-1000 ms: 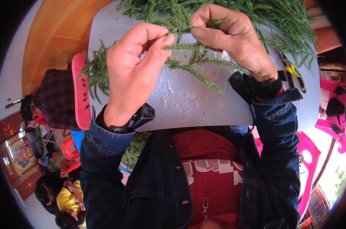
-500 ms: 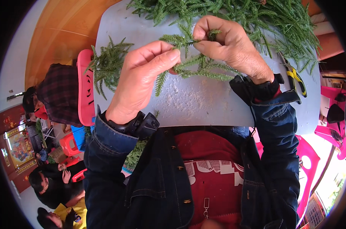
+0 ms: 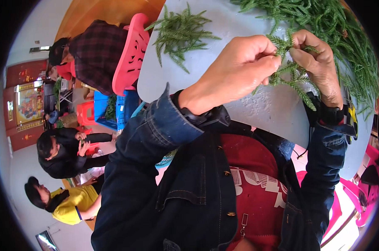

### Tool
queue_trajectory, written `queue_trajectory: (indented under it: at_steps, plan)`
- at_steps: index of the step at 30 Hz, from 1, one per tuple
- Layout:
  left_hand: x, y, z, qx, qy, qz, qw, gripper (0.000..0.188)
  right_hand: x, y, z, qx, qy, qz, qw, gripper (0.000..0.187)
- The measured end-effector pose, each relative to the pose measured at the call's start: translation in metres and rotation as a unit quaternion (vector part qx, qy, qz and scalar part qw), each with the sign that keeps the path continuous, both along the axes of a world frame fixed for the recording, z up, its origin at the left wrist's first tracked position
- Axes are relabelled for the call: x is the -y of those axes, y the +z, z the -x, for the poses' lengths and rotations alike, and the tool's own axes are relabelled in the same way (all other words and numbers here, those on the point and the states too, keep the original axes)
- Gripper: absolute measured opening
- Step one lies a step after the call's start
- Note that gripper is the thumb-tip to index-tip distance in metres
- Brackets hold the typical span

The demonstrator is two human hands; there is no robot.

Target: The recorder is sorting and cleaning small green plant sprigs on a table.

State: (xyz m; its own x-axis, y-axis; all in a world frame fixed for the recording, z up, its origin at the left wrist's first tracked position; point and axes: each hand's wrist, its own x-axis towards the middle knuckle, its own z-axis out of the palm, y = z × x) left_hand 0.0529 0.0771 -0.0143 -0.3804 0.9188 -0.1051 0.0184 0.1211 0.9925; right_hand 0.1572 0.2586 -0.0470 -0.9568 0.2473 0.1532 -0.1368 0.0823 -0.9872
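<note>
Over the grey table (image 3: 231,21), both of my hands pinch a green artificial-looking sprig with needle-like leaves (image 3: 294,79). My left hand (image 3: 239,69) is closed at the sprig's left side, thumb pressed against the bent fingers. On the other side my right hand (image 3: 321,62) grips it between thumb and curled forefinger. The exact spot they hold is partly hidden by leaves and fingers. A large heap of the same greenery (image 3: 327,25) covers the far right of the table. A smaller bunch of sprigs (image 3: 181,33) lies at the far left.
Yellow-handled pliers (image 3: 352,119) lie right of my right wrist. A pink plastic chair (image 3: 133,58) with a person in a plaid shirt (image 3: 99,54) stands beyond the table's left edge. Further left are a blue crate (image 3: 103,106) holding greenery and two other people, one in a yellow shirt (image 3: 72,205).
My view has swung left, so the table and hands appear further right, and more of the room shows. Both hands keep their pinch on the sprig.
</note>
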Motion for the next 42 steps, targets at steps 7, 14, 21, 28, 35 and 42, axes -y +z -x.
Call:
queue_trajectory:
  at_steps: [7,14,21,28,35,42]
  plan:
    - [-0.002,-0.01,0.002,-0.025,0.031,0.0,0.999,0.018,0.007,-0.003,0.008,-0.025,-0.054,-0.116,0.991,0.008]
    - [0.002,-0.003,0.004,-0.044,0.027,0.027,0.998,0.018,0.006,-0.003,0.005,-0.002,-0.045,-0.057,0.997,0.012]
    - [0.011,-0.012,0.004,-0.046,0.078,-0.009,0.996,0.017,0.008,0.003,0.003,-0.005,-0.017,-0.015,1.0,0.022]
    - [0.001,-0.006,0.002,-0.094,0.079,0.013,0.992,0.016,0.004,-0.006,0.006,-0.061,0.009,-0.028,0.998,0.02]
    - [-0.004,-0.008,0.0,-0.086,0.084,0.029,0.992,0.018,0.009,-0.002,0.005,-0.013,-0.002,-0.112,0.994,0.015]
    - [-0.008,-0.005,0.003,-0.089,0.085,0.024,0.992,0.017,0.01,-0.005,0.007,-0.035,-0.033,-0.158,0.986,0.015]
